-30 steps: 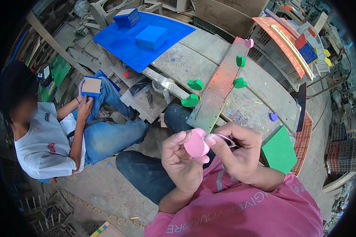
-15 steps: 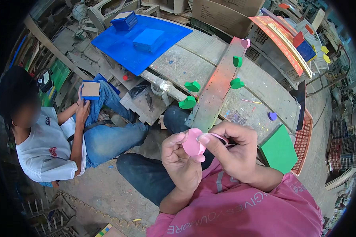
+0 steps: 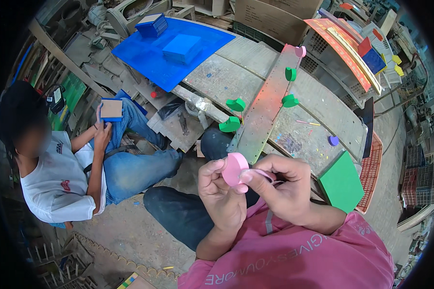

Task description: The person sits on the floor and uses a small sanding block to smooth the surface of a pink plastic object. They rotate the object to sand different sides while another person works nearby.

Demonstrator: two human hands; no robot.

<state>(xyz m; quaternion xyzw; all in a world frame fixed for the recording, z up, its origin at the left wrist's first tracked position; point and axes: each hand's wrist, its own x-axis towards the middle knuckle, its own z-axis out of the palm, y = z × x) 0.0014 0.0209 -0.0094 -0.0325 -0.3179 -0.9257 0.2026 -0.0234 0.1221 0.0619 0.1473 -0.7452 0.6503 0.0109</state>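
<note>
Between the fingertips of my left hand [image 3: 223,195] is a pink curved wooden piece [image 3: 234,168], crescent-like with a rounded edge, held up above my lap. My right hand [image 3: 287,185] is closed, its thumb pressing a thin curled strip [image 3: 261,173] against the pink piece's right side. The strip looks pale pink with a dark edge; its material is unclear. Just beyond my hands lies a long, narrow board with holes [image 3: 263,106]. Several green curved pieces [image 3: 230,124] stand along its edges, and another pink piece [image 3: 300,51] is at its far end.
A worn workbench [image 3: 226,79] carries a blue sheet [image 3: 144,53] with stacked blue blocks [image 3: 182,49]. At right are a green panel [image 3: 342,183], a purple round piece [image 3: 333,140] and an orange basket [image 3: 371,168]. A co-worker [image 3: 62,178] sits at left holding a blue-sided block [image 3: 112,110].
The pink piece has turned slightly in my left fingers, showing more of its flat face. My right thumb and the strip have shifted a little down and left.
</note>
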